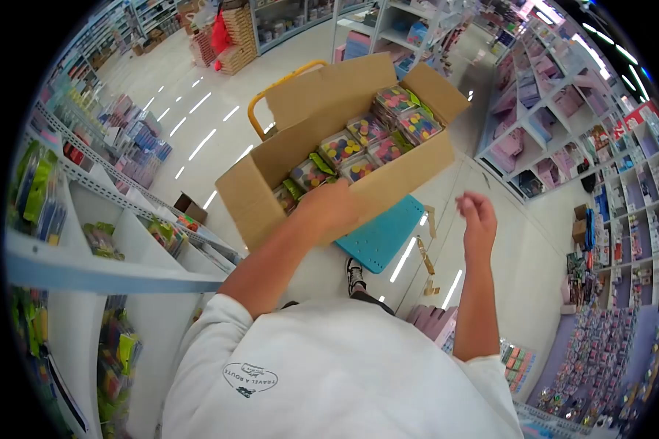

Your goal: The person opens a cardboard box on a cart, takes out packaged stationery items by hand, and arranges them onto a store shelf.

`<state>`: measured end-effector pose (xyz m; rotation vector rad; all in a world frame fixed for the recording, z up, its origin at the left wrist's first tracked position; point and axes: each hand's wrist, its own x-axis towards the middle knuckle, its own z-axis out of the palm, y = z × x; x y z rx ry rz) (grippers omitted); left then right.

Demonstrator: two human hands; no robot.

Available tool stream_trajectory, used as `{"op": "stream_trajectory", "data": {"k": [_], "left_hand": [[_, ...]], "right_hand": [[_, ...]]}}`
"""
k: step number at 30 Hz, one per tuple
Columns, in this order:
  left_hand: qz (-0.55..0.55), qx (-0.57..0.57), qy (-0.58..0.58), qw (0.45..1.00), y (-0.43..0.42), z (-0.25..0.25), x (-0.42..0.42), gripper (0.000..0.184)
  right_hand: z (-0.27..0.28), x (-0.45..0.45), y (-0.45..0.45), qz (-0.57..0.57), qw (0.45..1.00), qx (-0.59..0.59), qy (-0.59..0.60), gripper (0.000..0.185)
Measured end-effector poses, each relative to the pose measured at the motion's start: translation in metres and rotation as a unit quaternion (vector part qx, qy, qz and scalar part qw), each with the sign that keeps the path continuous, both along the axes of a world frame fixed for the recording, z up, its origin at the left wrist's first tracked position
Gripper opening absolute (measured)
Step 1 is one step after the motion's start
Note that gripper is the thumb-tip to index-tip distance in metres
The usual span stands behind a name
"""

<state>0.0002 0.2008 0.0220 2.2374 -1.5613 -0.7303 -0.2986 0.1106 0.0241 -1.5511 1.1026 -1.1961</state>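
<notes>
An open cardboard box (410, 167) holds several clear packs of colourful round pieces (340, 148) with green labels. My left hand (334, 207) is at the box's near edge, beside the packs at its left end. Its fingers point down into the box and are partly hidden, so whether they grip a pack cannot be told. To the right of the box, my right hand (477, 210) is raised over the floor, its fingers curled together and nothing visible in them.
Under the box is a teal platform cart (384, 234) with a yellow handle (255, 110). White shelves (146, 272) with green-labelled packs stand close on the left. Display shelves (538, 110) stand at the right. Torn tape (425, 256) lies on the floor.
</notes>
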Motion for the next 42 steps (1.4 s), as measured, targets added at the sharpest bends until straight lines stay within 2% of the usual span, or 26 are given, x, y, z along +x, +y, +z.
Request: {"op": "stream_trajectory", "data": {"k": [3,5,6,8,9,11,12,13,15,17,18,20,21,23,24,25,27,28,30,31,32,33,34,35,37,42], "left_hand": [[-0.054,0.106,-0.025,0.993,0.001,0.006,0.005,0.053],[-0.034,0.040,-0.074,0.996,0.003,-0.011,0.001,0.047],[-0.030,0.050,-0.079,0.995,0.003,-0.006,-0.006,0.047],[0.000,0.152,-0.032,0.988,-0.002,0.009,-0.011,0.053],[0.005,0.158,-0.035,0.987,-0.007,0.011,-0.010,0.053],[-0.034,0.057,0.105,0.992,-0.006,0.014,-0.011,0.064],[-0.025,0.076,0.194,0.978,-0.021,0.027,-0.013,0.079],[-0.017,0.079,0.197,0.977,-0.039,0.026,-0.014,0.079],[0.132,0.074,0.351,0.924,-0.079,0.014,-0.014,0.093],[0.141,0.020,0.378,0.915,-0.125,-0.025,-0.011,0.103],[0.140,0.020,0.380,0.914,-0.145,-0.026,-0.017,0.103],[0.159,0.022,0.292,0.943,-0.176,-0.024,-0.028,0.074],[0.151,0.023,0.294,0.944,-0.186,-0.024,-0.027,0.074],[0.177,0.051,0.387,0.903,-0.200,-0.027,-0.028,0.064],[0.205,-0.025,0.376,0.903,-0.199,-0.035,-0.032,0.053],[0.202,-0.021,0.380,0.902,-0.200,-0.043,-0.031,0.053],[0.287,-0.008,0.352,0.891,-0.195,-0.054,-0.027,0.044],[0.288,-0.024,0.346,0.893,-0.186,-0.043,-0.030,0.044],[0.283,-0.033,0.337,0.897,-0.174,-0.035,-0.035,0.044],[0.281,-0.038,0.332,0.900,-0.173,-0.042,-0.034,0.044],[0.278,-0.044,0.327,0.902,-0.172,-0.050,-0.032,0.044],[0.252,-0.075,0.383,0.885,-0.175,-0.079,-0.029,0.045],[0.225,-0.107,0.438,0.864,-0.174,-0.084,-0.028,0.046],[0.228,-0.108,0.444,0.860,-0.172,-0.089,-0.028,0.046],[0.246,-0.061,0.475,0.843,-0.167,-0.059,-0.029,0.068],[0.276,-0.048,0.511,0.812,-0.165,-0.055,-0.026,0.062]], "right_hand": [[0.026,0.040,-0.090,0.063,0.995,-0.046,0.064,0.025],[0.023,0.062,-0.149,0.135,0.984,-0.066,0.096,0.030],[0.017,0.072,-0.175,0.140,0.985,-0.057,0.088,0.030],[-0.001,0.094,-0.219,0.137,0.938,-0.174,0.268,0.036],[-0.007,0.101,-0.231,0.143,0.939,-0.170,0.263,0.036],[-0.019,0.110,-0.242,0.125,0.851,-0.201,0.469,0.040],[-0.020,0.114,-0.245,0.135,0.850,-0.200,0.468,0.040],[-0.019,0.115,-0.248,0.137,0.855,-0.151,0.478,0.043],[-0.012,0.119,-0.252,0.141,0.855,-0.104,0.488,0.046],[0.001,0.121,-0.253,0.127,0.833,-0.046,0.536,0.050],[0.006,0.123,-0.256,0.126,0.832,-0.046,0.538,0.050],[0.014,0.124,-0.260,0.194,0.820,0.020,0.538,0.053],[0.013,0.125,-0.262,0.186,0.821,0.023,0.540,0.053],[0.010,0.127,-0.263,0.198,0.819,0.013,0.538,0.052],[0.014,0.128,-0.267,0.225,0.809,0.036,0.542,0.060],[0.010,0.129,-0.272,0.222,0.807,0.040,0.546,0.060],[0.002,0.128,-0.280,0.264,0.809,0.031,0.524,0.074],[0.006,0.129,-0.278,0.264,0.807,0.033,0.527,0.074],[0.018,0.131,-0.271,0.298,0.812,0.080,0.495,0.092],[0.021,0.131,-0.266,0.299,0.810,0.081,0.498,0.092],[0.024,0.131,-0.260,0.316,0.806,0.140,0.480,0.094],[0.024,0.134,-0.256,0.332,0.799,0.199,0.461,0.096],[0.019,0.138,-0.250,0.310,0.791,0.169,0.500,0.106],[0.014,0.141,-0.248,0.310,0.787,0.168,0.506,0.106],[0.006,0.146,-0.246,0.250,0.755,0.083,0.600,0.114],[0.001,0.148,-0.249,0.246,0.773,0.079,0.579,0.124]]}}
